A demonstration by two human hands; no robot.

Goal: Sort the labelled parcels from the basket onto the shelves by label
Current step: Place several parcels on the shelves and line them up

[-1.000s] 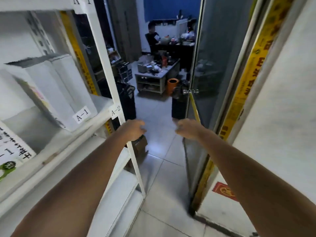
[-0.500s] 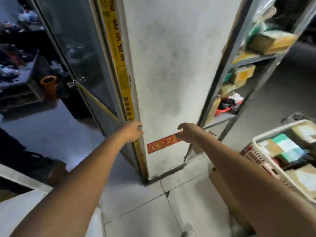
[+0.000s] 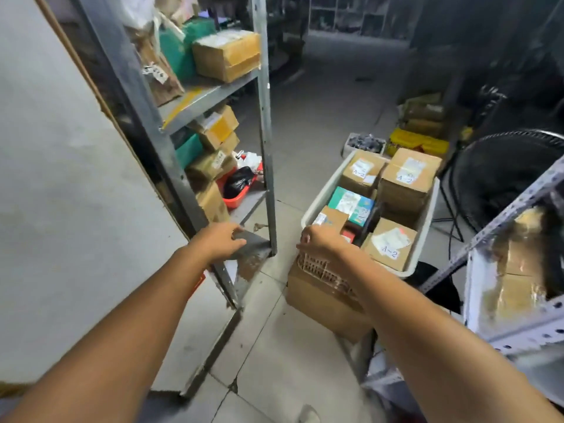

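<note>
The step in hand looks like picking the next parcel: the right hand (image 3: 319, 244) hangs over the near corner of the white plastic lattice-sided basket (image 3: 326, 188), fingers bent downward beside a small brown cardboard parcel (image 3: 332, 215), though whether they touch or grip anything cannot be told. The left hand (image 3: 221, 241) is empty, fingers loosely spread, out towards the foot of the grey steel shelving rack (image 3: 265, 117). The parcels lie packed in the basket: three brown cardboard boxes marked A-2, two at the far end (image 3: 360, 172) (image 3: 409, 178) and one near the right wall (image 3: 389, 244), with a green printed carton (image 3: 351, 204) between. Next, I judge, comes closing on one box, reading its label and lifting it straight up, since the neighbours sit tight against it. The basket rests on a larger plain cardboard box (image 3: 317, 303) on the tiled floor. A black round fan (image 3: 500, 178) and a white perforated-angle shelf (image 3: 518, 206) crowd the right side, narrowing the way out.
</note>
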